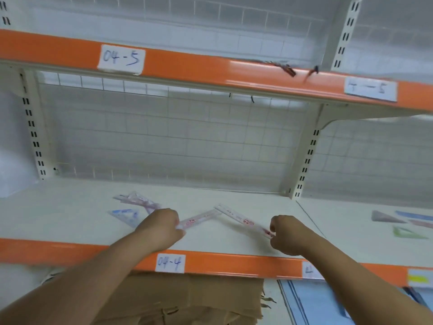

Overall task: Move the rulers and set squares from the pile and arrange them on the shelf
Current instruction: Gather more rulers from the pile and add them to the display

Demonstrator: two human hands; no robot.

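Note:
Two clear rulers with pink print lie over the white shelf (82, 221) labelled 04-4, their far ends meeting in a peak. My left hand (161, 227) grips the near end of the left ruler (199, 219). My right hand (284, 233) pinches the near end of the right ruler (241, 220). Behind my left hand lie a pile of pink set squares and rulers (138, 200) and a blue set square (125, 215).
More set squares in grey, blue, pink and green (403, 224) lie on the neighbouring shelf bay to the right. An orange-edged shelf (210, 66) labelled 04-5 hangs overhead. Brown cardboard (187, 301) and blue sheets (311, 303) sit below the shelf edge.

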